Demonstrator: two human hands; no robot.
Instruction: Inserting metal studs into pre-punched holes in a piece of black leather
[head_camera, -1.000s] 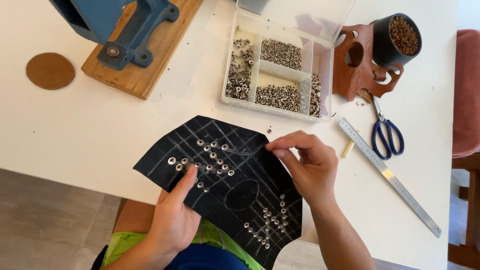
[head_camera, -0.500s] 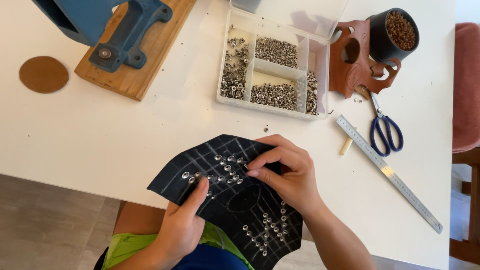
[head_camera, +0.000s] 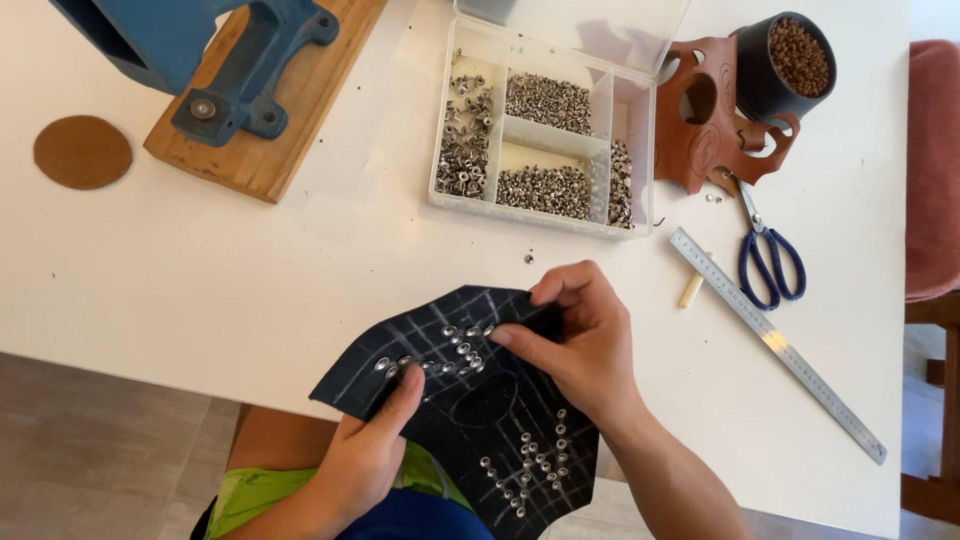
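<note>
The dark leather piece (head_camera: 470, 420) has slid nearer the bench (head_camera: 300, 270) edge and tilted since the earlier frame. The left hand (head_camera: 365, 460) grips its lower-left edge, thumb on top; the right hand (head_camera: 580, 340), now lower, pinches at the eyelet row (head_camera: 440, 358). Beyond sits the compartment box (head_camera: 545, 130) of eyelets.

Both hands (head_camera: 575, 335) hold a black eyelet-studded leather piece (head_camera: 480, 410) over the table (head_camera: 250, 270).

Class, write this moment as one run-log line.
left hand: holds black leather piece | right hand: fingertips on eyelets | tray: behind
</note>
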